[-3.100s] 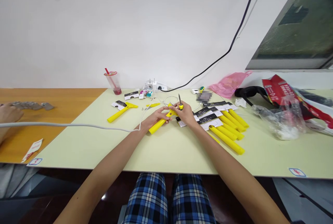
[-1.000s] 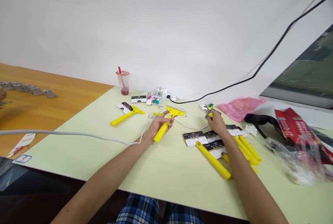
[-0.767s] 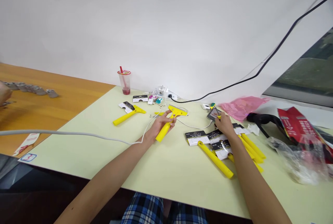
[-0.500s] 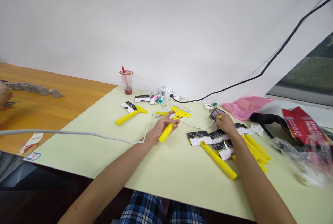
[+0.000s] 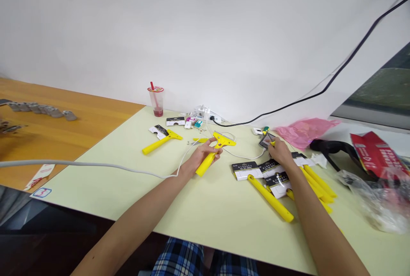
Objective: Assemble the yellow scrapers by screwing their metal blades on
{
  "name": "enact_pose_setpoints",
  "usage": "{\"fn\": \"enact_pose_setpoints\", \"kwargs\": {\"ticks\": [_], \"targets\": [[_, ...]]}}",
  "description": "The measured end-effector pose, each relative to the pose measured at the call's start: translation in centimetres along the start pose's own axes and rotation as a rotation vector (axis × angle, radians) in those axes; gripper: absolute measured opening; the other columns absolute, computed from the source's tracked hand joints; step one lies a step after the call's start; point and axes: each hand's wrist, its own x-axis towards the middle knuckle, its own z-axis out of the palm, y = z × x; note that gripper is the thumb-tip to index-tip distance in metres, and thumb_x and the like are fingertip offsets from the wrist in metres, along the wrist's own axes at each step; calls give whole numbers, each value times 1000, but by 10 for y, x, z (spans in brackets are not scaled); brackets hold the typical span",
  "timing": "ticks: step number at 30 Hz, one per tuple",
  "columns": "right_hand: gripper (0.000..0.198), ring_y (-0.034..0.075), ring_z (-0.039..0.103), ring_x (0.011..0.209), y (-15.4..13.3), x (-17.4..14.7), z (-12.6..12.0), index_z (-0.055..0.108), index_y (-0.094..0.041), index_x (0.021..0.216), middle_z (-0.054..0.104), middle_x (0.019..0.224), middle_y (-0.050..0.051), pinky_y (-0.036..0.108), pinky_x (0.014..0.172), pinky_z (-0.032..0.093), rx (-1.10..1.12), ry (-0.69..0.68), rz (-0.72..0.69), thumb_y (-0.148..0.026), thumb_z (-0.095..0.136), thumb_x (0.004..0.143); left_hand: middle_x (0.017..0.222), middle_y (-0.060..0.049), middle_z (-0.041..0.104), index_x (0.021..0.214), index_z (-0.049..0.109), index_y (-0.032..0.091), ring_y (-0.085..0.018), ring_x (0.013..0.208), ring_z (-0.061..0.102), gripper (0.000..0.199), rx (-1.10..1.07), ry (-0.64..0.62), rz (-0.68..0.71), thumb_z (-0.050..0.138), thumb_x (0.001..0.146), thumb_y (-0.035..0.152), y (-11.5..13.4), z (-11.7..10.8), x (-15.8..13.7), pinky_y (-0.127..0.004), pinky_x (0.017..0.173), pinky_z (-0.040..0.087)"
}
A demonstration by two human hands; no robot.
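Note:
My left hand [image 5: 205, 154] is closed around the handle of a yellow scraper [image 5: 224, 140], its wide head pointing up and away from me. A small screwdriver [image 5: 273, 143], its yellow part and thin dark shaft partly showing, is pinched in my right hand [image 5: 279, 152]. Just beyond those fingers lies a dark phone-like device [image 5: 265, 141] with a white cable [image 5: 245, 157] running to it. Another yellow scraper [image 5: 160, 143] rests on the table to the left. Under and beside my right forearm are several yellow handles [image 5: 270, 198] and black-and-white cardboard packages [image 5: 246, 170].
Along the wall stand a drink cup [image 5: 156, 101] and a power strip [image 5: 205, 113], with small clips [image 5: 198, 124] nearby. A white cord [image 5: 112, 166] crosses my left forearm. On the right lie pink plastic [image 5: 307, 133], a red package [image 5: 378, 152] and a clear bag [image 5: 374, 203].
The view has shifted slightly. Both my hands keep nearly the same pose and hold. Another person's hand at the far left edge has gone out of view.

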Motion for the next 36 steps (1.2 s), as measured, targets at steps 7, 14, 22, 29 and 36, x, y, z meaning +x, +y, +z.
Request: {"fn": "enact_pose_setpoints", "kwargs": {"ticks": [7,14,22,29,36], "targets": [[33,31,73,95,-59,8,-45,51,-18,127,77,117,19,41,82,55,253,-95,-106,-29,54,96,133,-19,67,137,47,21,-16,90,77,83,-99,209,17,74,66,-12,-3,-1,6,-21,70,58],[34,28,68,79,-138,14,-86,58,-19,122,74,96,13,37,69,50,182,-224,-243,-37,60,94,130,-17,69,135,48,20,-17,87,78,79,-96,257,-9,72,67,-13,-2,6,3,-22,69,57],[33,31,73,104,-152,1,-109,77,-23,117,75,123,13,45,96,57,312,-369,-564,-44,70,93,125,-14,69,127,51,21,-16,87,78,70,-71,253,-23,73,68,-12,-4,14,-4,-21,67,57],[52,25,70,84,-167,-19,-137,77,-23,99,78,97,9,38,74,52,506,-258,-573,-73,80,86,128,-15,70,128,58,19,-14,83,76,68,-46,257,-56,71,69,-12,-7,20,-7,-21,68,57],[48,17,52,64,-175,-25,-130,77,-23,95,69,76,2,32,61,37,449,-276,-578,-71,78,90,127,-15,72,133,57,18,-14,82,75,69,-26,276,-50,67,72,-12,-6,27,-11,-20,67,57]]}}
